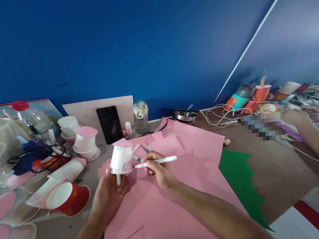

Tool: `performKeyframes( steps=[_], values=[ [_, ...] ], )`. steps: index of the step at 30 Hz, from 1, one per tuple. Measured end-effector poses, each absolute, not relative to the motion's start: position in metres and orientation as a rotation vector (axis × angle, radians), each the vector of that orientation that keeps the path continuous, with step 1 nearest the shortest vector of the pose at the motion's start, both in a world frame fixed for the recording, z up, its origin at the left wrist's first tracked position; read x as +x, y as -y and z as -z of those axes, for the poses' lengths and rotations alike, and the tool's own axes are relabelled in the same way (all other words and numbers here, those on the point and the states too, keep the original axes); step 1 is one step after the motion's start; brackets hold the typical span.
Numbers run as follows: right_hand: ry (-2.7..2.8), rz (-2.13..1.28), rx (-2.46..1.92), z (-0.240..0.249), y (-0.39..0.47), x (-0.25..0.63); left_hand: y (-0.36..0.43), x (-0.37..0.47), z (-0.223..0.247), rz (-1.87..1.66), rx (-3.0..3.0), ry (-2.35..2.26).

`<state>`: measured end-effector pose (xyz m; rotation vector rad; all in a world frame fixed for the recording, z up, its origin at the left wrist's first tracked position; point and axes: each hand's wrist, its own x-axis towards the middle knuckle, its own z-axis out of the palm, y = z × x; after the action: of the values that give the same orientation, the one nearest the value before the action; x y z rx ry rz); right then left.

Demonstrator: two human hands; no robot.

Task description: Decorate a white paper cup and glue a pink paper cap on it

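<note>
My left hand [110, 191] is closed around the lower part of a paper cup [121, 158], held upside down over pink paper. Pink hatching and blue-green marks show on the cup's white side, and a piece of pink paper sits on its top. A white stick-like piece [118, 179] pokes out below the rim. My right hand [160, 170] pinches a white marker [164, 160], its pink tip pointing left close to the hatched patch. Whether the tip touches the cup I cannot tell. Behind the right hand lie scissors [148, 147], partly hidden, on the pink paper sheets [195, 177].
Several paper cups, one a red cup [80, 199], crowd the left side near a plastic bottle [36, 121]. A phone [110, 124] leans at the back beside a glass jar [141, 118]. Green paper [242, 187] lies right. Another person's hands [296, 118] are at the far right.
</note>
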<state>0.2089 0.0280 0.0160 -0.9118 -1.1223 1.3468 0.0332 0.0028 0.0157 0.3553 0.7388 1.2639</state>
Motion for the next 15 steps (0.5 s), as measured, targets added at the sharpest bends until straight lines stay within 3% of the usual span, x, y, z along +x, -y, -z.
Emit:
performKeyframes(
  steps=[15],
  values=[
    [0.966, -1.409, -0.912, -0.0139, -0.0308, 0.2063, -0.0027, 0.0309, -0.0124, -1.251, 0.308, -0.69]
  ],
)
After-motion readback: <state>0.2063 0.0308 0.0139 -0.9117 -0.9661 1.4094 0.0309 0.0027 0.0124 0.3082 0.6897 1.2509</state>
